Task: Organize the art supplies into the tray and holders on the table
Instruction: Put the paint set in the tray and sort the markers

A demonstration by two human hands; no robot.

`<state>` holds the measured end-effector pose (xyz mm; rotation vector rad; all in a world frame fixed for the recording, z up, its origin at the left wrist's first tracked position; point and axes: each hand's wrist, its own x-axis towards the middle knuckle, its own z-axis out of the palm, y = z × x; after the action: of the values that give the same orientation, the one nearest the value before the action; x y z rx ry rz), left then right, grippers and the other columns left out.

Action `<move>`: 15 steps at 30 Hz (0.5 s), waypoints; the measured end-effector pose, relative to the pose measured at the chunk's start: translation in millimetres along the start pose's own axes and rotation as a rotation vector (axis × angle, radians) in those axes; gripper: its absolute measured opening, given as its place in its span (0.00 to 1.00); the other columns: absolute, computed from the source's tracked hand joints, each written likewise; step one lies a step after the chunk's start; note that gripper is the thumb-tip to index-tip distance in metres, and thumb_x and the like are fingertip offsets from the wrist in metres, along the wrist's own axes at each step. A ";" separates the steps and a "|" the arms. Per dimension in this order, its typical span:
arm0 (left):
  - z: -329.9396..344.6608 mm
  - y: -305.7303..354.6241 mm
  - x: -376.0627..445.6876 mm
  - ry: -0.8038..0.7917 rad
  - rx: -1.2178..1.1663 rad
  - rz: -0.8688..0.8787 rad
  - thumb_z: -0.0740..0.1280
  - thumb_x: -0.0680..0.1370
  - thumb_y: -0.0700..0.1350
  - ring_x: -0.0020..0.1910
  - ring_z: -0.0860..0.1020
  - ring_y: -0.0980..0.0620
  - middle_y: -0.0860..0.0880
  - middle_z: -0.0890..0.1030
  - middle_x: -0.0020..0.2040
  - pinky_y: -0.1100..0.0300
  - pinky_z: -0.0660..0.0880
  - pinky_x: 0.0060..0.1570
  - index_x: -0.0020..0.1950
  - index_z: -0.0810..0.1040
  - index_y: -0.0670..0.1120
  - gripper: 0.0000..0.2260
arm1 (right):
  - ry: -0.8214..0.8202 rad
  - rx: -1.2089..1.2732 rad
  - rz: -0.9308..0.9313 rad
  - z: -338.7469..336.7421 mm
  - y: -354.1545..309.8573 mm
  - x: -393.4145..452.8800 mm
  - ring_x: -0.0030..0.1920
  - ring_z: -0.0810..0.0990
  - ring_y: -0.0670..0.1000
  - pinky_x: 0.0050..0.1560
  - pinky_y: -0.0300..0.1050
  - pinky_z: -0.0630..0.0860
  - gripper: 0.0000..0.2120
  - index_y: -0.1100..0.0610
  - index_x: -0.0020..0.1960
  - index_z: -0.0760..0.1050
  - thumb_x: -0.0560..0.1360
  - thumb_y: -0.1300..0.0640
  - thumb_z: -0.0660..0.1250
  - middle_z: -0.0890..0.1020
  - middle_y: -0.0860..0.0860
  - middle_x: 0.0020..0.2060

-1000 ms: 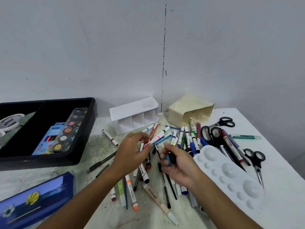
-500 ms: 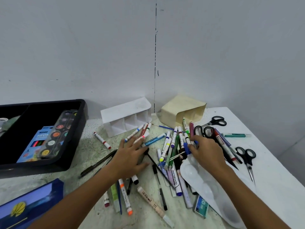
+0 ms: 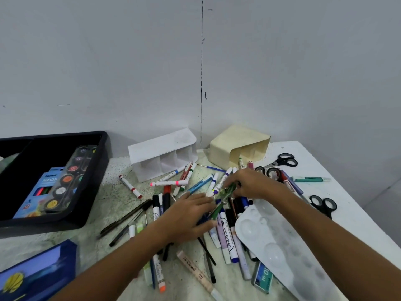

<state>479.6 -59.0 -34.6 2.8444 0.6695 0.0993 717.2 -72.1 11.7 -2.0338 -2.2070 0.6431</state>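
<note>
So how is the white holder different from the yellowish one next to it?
The white holder is split by dividers into several compartments; the cream holder shows a single opening. The white holder looks longer and bright white, the cream holder squarer and yellowed. Marker tips reach the cream holder's mouth; the white holder's compartments look empty. Both lie tipped on their sides by the wall.

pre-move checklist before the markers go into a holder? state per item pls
1. Right hand has a grip on the green marker: ok, fingers curled round it.
2. Left hand free: cannot tell, it lies on the marker pile.
3. White holder upright: not ok, lying on its side.
4. Cream holder upright: not ok, tipped over.
5. Black tray has room: ok.
</note>
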 end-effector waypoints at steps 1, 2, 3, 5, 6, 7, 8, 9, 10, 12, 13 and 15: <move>0.4 -5.0 -3.6 0.011 -0.016 -0.016 0.40 0.76 0.70 0.75 0.62 0.50 0.49 0.67 0.75 0.47 0.55 0.75 0.74 0.68 0.49 0.38 | -0.026 -0.021 -0.014 0.4 0.2 2.7 0.41 0.75 0.42 0.44 0.42 0.74 0.17 0.47 0.60 0.80 0.72 0.58 0.74 0.79 0.44 0.46; 0.8 -9.0 -7.0 0.023 -0.032 -0.029 0.41 0.76 0.70 0.75 0.62 0.50 0.50 0.67 0.75 0.48 0.55 0.74 0.73 0.69 0.49 0.37 | -0.045 -0.054 -0.024 0.9 -0.2 5.5 0.43 0.76 0.44 0.45 0.42 0.73 0.17 0.48 0.59 0.80 0.72 0.58 0.73 0.80 0.45 0.49; 1.3 -12.0 -9.7 0.036 -0.049 -0.036 0.42 0.76 0.70 0.75 0.63 0.50 0.50 0.68 0.74 0.49 0.55 0.74 0.73 0.70 0.49 0.36 | -0.051 -0.092 -0.034 1.1 -0.4 8.7 0.44 0.76 0.45 0.44 0.42 0.72 0.15 0.49 0.58 0.81 0.72 0.58 0.73 0.80 0.46 0.51; 0.5 -13.3 -12.6 0.076 -0.107 -0.044 0.44 0.76 0.70 0.73 0.65 0.50 0.50 0.72 0.71 0.54 0.55 0.71 0.70 0.73 0.49 0.36 | -0.054 -0.160 -0.050 -0.8 -3.0 13.3 0.43 0.76 0.47 0.42 0.41 0.70 0.11 0.51 0.54 0.83 0.72 0.60 0.73 0.82 0.48 0.50; 0.3 -12.9 -13.2 0.097 -0.150 -0.059 0.44 0.76 0.70 0.72 0.66 0.51 0.50 0.74 0.69 0.55 0.55 0.70 0.69 0.74 0.49 0.36 | -0.057 -0.183 -0.060 -2.6 -4.3 14.6 0.43 0.76 0.47 0.41 0.41 0.70 0.09 0.52 0.51 0.83 0.72 0.60 0.73 0.82 0.49 0.49; 0.5 -12.5 -13.5 0.126 -0.204 -0.083 0.45 0.76 0.70 0.71 0.66 0.53 0.50 0.75 0.68 0.55 0.57 0.70 0.68 0.75 0.49 0.36 | -0.061 -0.194 -0.069 -5.4 -4.5 14.8 0.42 0.77 0.47 0.39 0.41 0.70 0.08 0.53 0.50 0.83 0.71 0.59 0.73 0.82 0.48 0.46; -0.3 -11.2 -13.8 0.172 -0.266 -0.116 0.47 0.77 0.70 0.70 0.67 0.54 0.50 0.76 0.67 0.53 0.60 0.70 0.67 0.75 0.48 0.35 | -0.066 -0.182 -0.067 -9.4 -4.1 12.5 0.41 0.77 0.48 0.36 0.41 0.70 0.06 0.53 0.48 0.84 0.71 0.59 0.73 0.82 0.47 0.43; -0.1 -11.4 -13.5 0.232 -0.340 -0.163 0.50 0.77 0.69 0.68 0.69 0.55 0.50 0.77 0.65 0.51 0.65 0.69 0.67 0.75 0.48 0.33 | -0.061 -0.150 -0.062 -14.6 -1.9 9.4 0.40 0.77 0.47 0.35 0.39 0.68 0.05 0.53 0.48 0.84 0.72 0.59 0.73 0.80 0.45 0.39; -1.4 -11.1 -12.8 0.303 -0.428 -0.222 0.53 0.77 0.68 0.65 0.71 0.55 0.50 0.77 0.64 0.49 0.70 0.65 0.67 0.75 0.49 0.30 | -0.056 -0.091 -0.046 -20.6 1.3 4.9 0.38 0.76 0.46 0.34 0.38 0.67 0.05 0.53 0.47 0.84 0.72 0.58 0.73 0.77 0.42 0.36; -6.3 -9.8 -9.4 0.470 -0.633 -0.336 0.59 0.76 0.62 0.59 0.76 0.56 0.50 0.79 0.61 0.52 0.75 0.58 0.65 0.76 0.50 0.23 | -0.049 0.070 -0.017 -33.0 9.4 -6.5 0.34 0.73 0.42 0.35 0.37 0.67 0.03 0.55 0.46 0.84 0.72 0.58 0.74 0.75 0.41 0.34; -10.6 -8.4 -6.6 0.549 -0.744 -0.370 0.63 0.76 0.58 0.56 0.78 0.56 0.51 0.80 0.58 0.55 0.77 0.54 0.63 0.76 0.51 0.19 | -0.046 0.174 -0.017 -37.6 12.8 -12.8 0.32 0.72 0.41 0.34 0.36 0.66 0.02 0.56 0.44 0.83 0.73 0.58 0.73 0.76 0.42 0.32; -20.5 -1.7 0.7 0.628 -1.024 -0.403 0.69 0.77 0.48 0.51 0.81 0.53 0.49 0.82 0.53 0.57 0.79 0.47 0.62 0.75 0.49 0.14 | -0.039 0.436 -0.046 -40.8 14.7 -26.3 0.27 0.69 0.42 0.32 0.35 0.65 0.04 0.56 0.41 0.81 0.74 0.59 0.72 0.75 0.46 0.29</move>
<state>477.1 -53.2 -14.9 1.6394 0.9259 0.9703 747.5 -86.6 49.6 -1.7561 -1.9095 1.0563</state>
